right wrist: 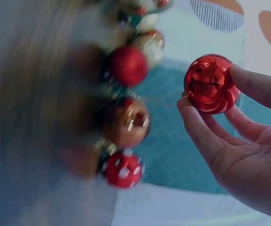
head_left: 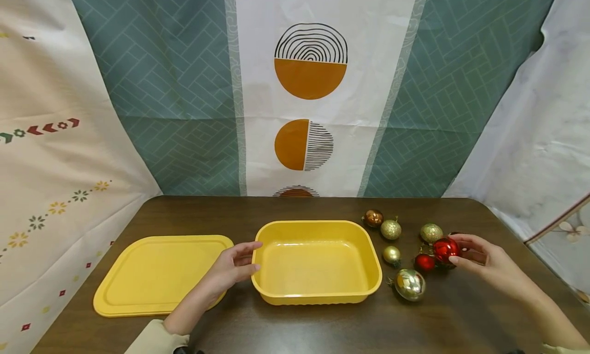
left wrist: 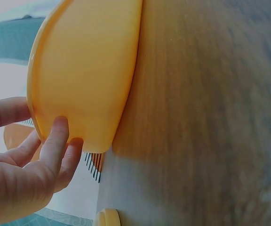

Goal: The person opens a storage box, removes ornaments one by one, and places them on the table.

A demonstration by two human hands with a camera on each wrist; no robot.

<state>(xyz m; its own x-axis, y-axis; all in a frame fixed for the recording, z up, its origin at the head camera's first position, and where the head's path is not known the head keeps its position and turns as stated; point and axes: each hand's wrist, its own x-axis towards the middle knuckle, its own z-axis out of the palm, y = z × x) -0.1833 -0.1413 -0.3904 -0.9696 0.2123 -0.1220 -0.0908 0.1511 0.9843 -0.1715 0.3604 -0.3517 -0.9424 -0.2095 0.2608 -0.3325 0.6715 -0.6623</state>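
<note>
In the head view my right hand (head_left: 486, 259) pinches a shiny red Christmas bauble (head_left: 445, 250) between thumb and fingertips. The right wrist view shows this red bauble (right wrist: 211, 84) held up, apart from the other baubles. My left hand (head_left: 230, 267) is at the left side of a yellow plastic tub (head_left: 318, 297), fingertips touching its rim. From the left wrist view, fingers (left wrist: 60, 127) lie against the tub's outer wall (left wrist: 88, 70). Below the held bauble are a smaller red bauble (head_left: 424, 262) and a glittery gold bauble (head_left: 430, 233).
A flat yellow lid (head_left: 161, 272) lies on the brown table (head_left: 258, 328), left of the tub. Right of the tub are a bronze bauble (head_left: 373, 218), a glittery gold one (head_left: 391, 229), a small gold one (head_left: 392, 255) and a large shiny gold one (head_left: 410, 285). A patterned curtain (head_left: 184, 87) hangs behind.
</note>
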